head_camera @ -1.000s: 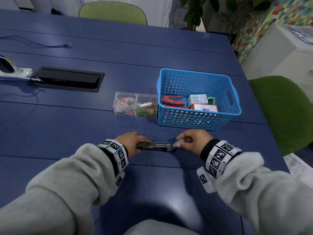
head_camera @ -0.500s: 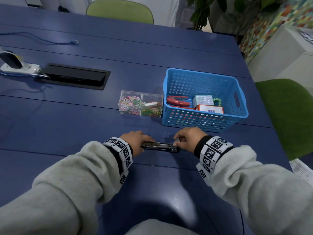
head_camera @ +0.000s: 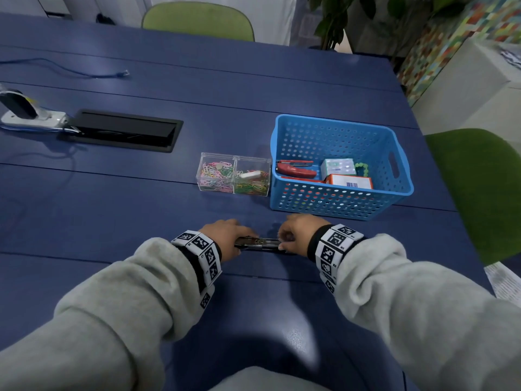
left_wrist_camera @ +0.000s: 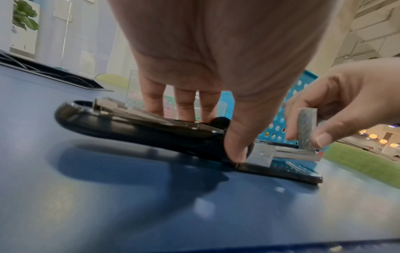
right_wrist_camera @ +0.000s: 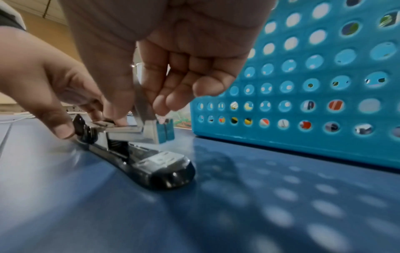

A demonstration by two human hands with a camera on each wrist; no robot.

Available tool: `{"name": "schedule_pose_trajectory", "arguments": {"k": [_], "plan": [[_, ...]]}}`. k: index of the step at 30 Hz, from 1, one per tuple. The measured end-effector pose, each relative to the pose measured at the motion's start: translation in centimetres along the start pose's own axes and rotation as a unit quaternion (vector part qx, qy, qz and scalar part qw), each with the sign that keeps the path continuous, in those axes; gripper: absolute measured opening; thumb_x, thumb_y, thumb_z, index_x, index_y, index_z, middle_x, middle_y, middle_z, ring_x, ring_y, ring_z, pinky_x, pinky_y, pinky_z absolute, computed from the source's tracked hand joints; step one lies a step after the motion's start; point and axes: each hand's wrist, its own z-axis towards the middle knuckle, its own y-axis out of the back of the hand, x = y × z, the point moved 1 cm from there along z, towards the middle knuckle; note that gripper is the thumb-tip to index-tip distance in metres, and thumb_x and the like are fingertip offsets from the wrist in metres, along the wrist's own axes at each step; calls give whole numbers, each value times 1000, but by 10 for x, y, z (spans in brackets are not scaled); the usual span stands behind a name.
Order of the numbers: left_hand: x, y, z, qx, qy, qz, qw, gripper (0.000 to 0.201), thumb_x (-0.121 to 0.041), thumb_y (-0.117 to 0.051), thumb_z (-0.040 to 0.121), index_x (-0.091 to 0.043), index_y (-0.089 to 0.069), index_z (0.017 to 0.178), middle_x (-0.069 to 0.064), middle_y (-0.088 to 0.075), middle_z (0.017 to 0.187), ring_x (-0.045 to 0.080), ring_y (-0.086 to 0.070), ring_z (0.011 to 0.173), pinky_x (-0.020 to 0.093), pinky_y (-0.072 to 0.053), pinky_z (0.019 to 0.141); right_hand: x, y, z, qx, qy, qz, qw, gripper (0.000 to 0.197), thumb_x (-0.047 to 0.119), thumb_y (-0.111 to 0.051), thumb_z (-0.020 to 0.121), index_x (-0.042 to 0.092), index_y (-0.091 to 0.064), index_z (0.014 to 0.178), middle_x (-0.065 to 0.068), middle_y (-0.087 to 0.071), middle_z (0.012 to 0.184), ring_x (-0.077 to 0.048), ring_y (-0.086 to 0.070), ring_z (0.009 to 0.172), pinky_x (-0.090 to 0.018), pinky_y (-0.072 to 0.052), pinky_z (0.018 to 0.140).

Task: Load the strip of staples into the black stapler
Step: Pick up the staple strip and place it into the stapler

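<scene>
The black stapler (head_camera: 260,244) lies swung open flat on the blue table, between both hands. My left hand (head_camera: 225,235) grips it at the hinge, thumb (left_wrist_camera: 237,150) on the near side and fingers (left_wrist_camera: 184,106) behind. My right hand (head_camera: 296,235) pinches the grey strip of staples (left_wrist_camera: 306,128) between thumb and fingers. The strip (right_wrist_camera: 141,101) stands steeply tilted, its lower end touching the front of the metal magazine (right_wrist_camera: 127,130). The stapler's base (right_wrist_camera: 155,169) rests on the table under it.
A blue perforated basket (head_camera: 332,121) stands just behind the hands, holding a red stapler (head_camera: 296,170) and small boxes. A clear box of paper clips (head_camera: 234,177) sits to its left. Farther left are a black cable hatch (head_camera: 124,131) and a power strip (head_camera: 31,118).
My right hand has moved left with the strip, from beside the stapler's front end to over the magazine. The left hand has kept its hold on the stapler.
</scene>
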Motion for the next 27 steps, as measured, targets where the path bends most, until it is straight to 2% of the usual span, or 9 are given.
{"name": "schedule_pose_trajectory", "arguments": {"k": [4, 10, 15, 18, 22, 27], "plan": [[1, 1, 0, 3, -2, -5, 1000, 52, -21, -59, 84, -45, -45, 127, 3, -49, 129, 28, -49, 119, 44, -46, 97, 2, -4, 3, 10, 2, -28, 1000, 30, 35, -60, 83, 14, -64, 105, -9, -57, 110, -29, -55, 104, -36, -46, 84], [2, 0, 0, 0, -2, -5, 1000, 51, -21, -61, 84, -44, -45, 127, 3, -50, 128, 28, -49, 119, 44, -45, 98, -2, -7, 3, 24, -2, -40, 999, 30, 38, -58, 83, 20, -65, 106, -5, -58, 112, -26, -55, 106, -39, -48, 91], [4, -1, 3, -1, -5, -4, 1000, 51, -21, -61, 84, -44, -46, 127, 3, -50, 127, 27, -49, 118, 43, -45, 98, -2, -9, 4, 20, 1, -33, 999, 32, 38, -58, 83, 18, -63, 108, -7, -58, 114, -28, -55, 107, -38, -47, 91], [6, -2, 3, -7, 1, -12, 1000, 52, -22, -62, 82, -43, -46, 127, 3, -50, 127, 27, -49, 119, 43, -45, 99, -1, -10, 5, 17, 4, -29, 999, 36, 34, -57, 84, 17, -57, 116, -9, -56, 118, -28, -53, 112, -36, -44, 91], [18, 0, -2, -17, 41, -18, 999, 61, -23, -67, 76, -38, -43, 130, 4, -48, 128, 28, -49, 119, 46, -45, 100, -6, -11, 2, 16, -16, -21, 1000, 30, 34, -57, 85, 17, -60, 110, -9, -56, 115, -28, -54, 109, -36, -45, 89], [43, 5, -13, -32, 103, 39, 993, 41, -29, -68, 77, -24, -55, 116, 5, -50, 124, 27, -48, 117, 40, -44, 98, -21, -17, -5, 10, -50, 16, 999, 29, 33, -59, 84, 16, -62, 107, -9, -58, 113, -28, -56, 103, -35, -47, 88]]}}
